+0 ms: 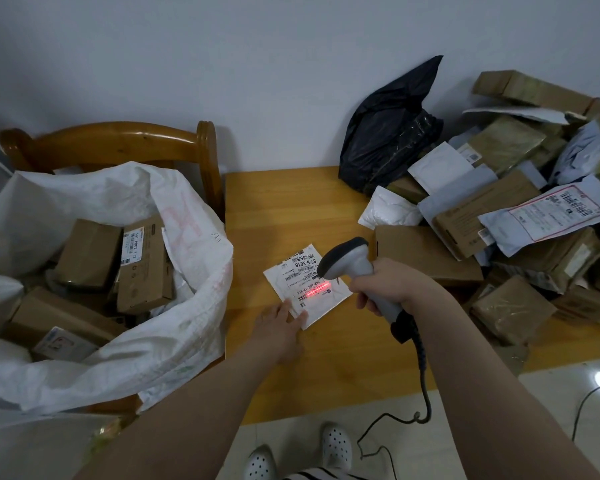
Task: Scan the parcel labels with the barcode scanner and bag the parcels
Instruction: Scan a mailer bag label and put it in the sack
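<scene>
Our right hand [392, 285], at centre right of the frame, is curled tight around the grip of the barcode scanner [352, 263], whose head tilts down to the left. Its red line [317, 287] falls across a barcode on the label [303, 268] of a flat white parcel [323, 306] lying mid-frame on the tabletop [274, 209]. Our left hand [279, 327] lies flat, fingers straight, pressing the parcel's lower corner. At left, a white sack [187, 306] on a wooden chair [118, 140] holds cardboard parcels. At right sits a pile of parcels [499, 202], with a black bag [388, 133] at its upper left.
</scene>
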